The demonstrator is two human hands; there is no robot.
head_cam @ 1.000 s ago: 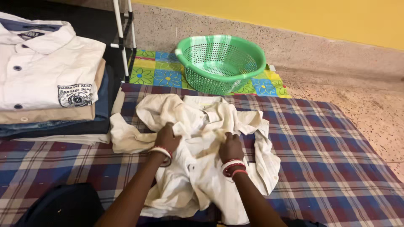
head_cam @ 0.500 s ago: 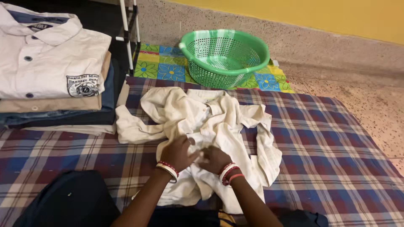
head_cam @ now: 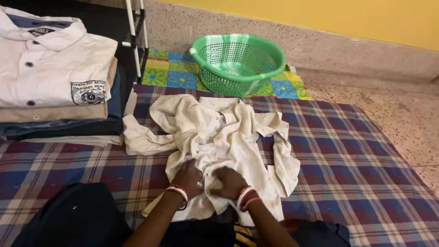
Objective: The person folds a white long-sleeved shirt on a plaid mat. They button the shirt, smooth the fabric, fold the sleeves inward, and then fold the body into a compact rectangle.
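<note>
A crumpled cream cotton shirt (head_cam: 219,146) lies spread on the blue, red and white checked blanket (head_cam: 347,151) in the middle of the floor, collar pointing toward the round green perforated plastic basket (head_cam: 238,61). Both hands sit close together at its lower front: the left hand (head_cam: 187,177) and the right hand (head_cam: 230,182) each pinch the fabric along what looks like the button edge. To my eye this shirt is barely begun, with sleeves flung out and the body wrinkled. A stack of 4 or so folded clothes (head_cam: 57,87), white shirt on top, rests at the left, already done. The basket stands empty.
</note>
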